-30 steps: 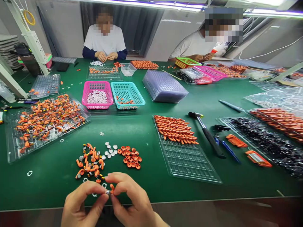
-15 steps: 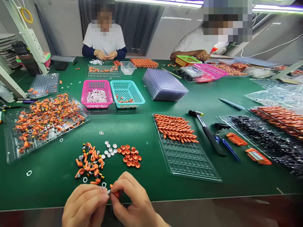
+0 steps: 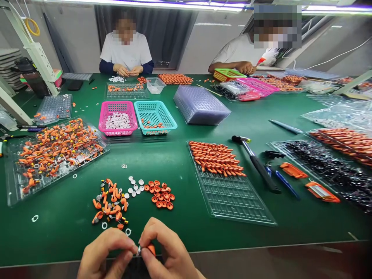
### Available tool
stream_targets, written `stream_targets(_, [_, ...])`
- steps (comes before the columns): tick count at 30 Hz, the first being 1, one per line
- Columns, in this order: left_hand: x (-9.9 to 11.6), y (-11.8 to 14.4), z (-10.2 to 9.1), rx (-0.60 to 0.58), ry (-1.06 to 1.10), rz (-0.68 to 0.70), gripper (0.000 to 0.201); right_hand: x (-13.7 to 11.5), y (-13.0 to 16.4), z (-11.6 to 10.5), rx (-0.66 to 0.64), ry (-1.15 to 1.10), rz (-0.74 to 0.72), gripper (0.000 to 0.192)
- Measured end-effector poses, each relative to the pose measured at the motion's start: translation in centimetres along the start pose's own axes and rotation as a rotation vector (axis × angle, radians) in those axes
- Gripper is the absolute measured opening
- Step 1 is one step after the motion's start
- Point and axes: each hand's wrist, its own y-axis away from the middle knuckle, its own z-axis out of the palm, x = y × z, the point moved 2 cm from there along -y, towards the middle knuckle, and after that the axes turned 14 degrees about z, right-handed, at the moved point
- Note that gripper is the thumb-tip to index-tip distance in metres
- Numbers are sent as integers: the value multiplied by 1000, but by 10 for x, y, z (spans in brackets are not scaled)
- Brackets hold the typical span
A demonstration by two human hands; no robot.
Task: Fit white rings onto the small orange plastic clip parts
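Observation:
At the table's front edge, my right hand (image 3: 167,248) pinches an orange earbud part (image 3: 151,248) between thumb and fingers. My left hand (image 3: 107,252) meets it from the other side, its thumb and fingertip closed on a small silver-white piece (image 3: 138,251) at the part's end. Fingertips partly hide both. Just beyond lies a loose pile of orange earbud stems (image 3: 112,203) with grey round ends. Beside it are small white discs (image 3: 135,186) and a cluster of orange round caps (image 3: 159,195). White rings (image 3: 128,232) lie close to my left hand.
A clear tray heaped with earbud parts (image 3: 61,145) stands left. Pink (image 3: 101,126) and turquoise baskets (image 3: 174,126) sit mid-table, near stacked clear trays (image 3: 200,106). Right are a half-filled tray (image 3: 232,201), a hammer-like tool (image 3: 260,168) and black parts (image 3: 325,166). Two people work opposite.
My hands have shifted slightly right and down with the earbud part. The left fingers have drawn back a little, showing more of the silver-white piece. The view has tilted slightly.

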Motion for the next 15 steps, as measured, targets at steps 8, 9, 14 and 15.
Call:
stream_targets(8, [1, -16, -2, -126, 242, -253, 24, -2, 0, -5, -263, -143, 207, 9])
stream_targets(9, [1, -17, -2, -151, 250, -257, 25, -1, 0, -6, -294, -161, 232, 10])
stream_targets(14, [3, -21, -2, -231, 255, -255, 24, 0, -1, -5, -383, -227, 316, 16])
stream_targets(15, [3, -22, -3, -240, 250, -248, 24, 0, -1, -5, -392, -237, 322, 17])
